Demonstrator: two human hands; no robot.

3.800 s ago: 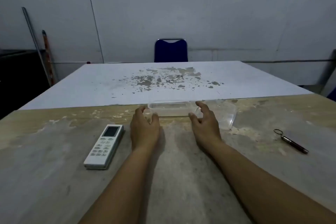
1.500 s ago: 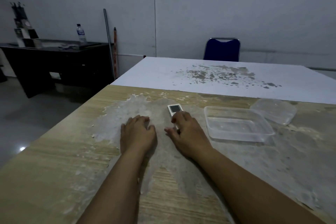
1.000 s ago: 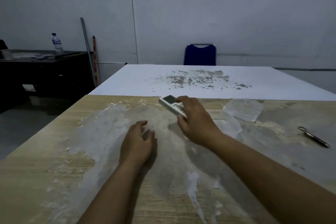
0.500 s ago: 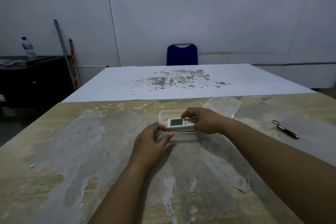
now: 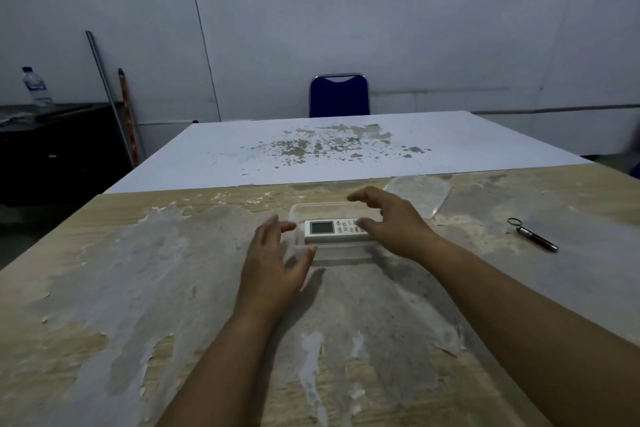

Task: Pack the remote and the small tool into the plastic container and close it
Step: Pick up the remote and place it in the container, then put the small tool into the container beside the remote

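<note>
The clear rectangular plastic container is hard to read against the worn tabletop: only its pale rim shows plainly, and its right end is hidden behind the right hand. The white rectangular remote with a grey display lies lengthwise inside the container, display end to the left, its right end covered by the right fingers. The right hand is spread with thumb and fingers apart, clamped on nothing; whether the fingertips touch the remote's buttons cannot be told in the dim light. The left hand is likewise spread and empty, at the container's left end, thumb near the front rim. The clear plastic lid lies flat behind and to the right of the container, its near corner hidden by the right hand. The small dark pen-shaped tool with a metal ring lies well apart to the right on the table. The wooden table with peeling grey-white coating abuts a white table with flaked patches. Behind that stands a blue chair against a pale wall. At left, a dark cabinet carries a plastic water bottle, and two poles lean on the wall.
</note>
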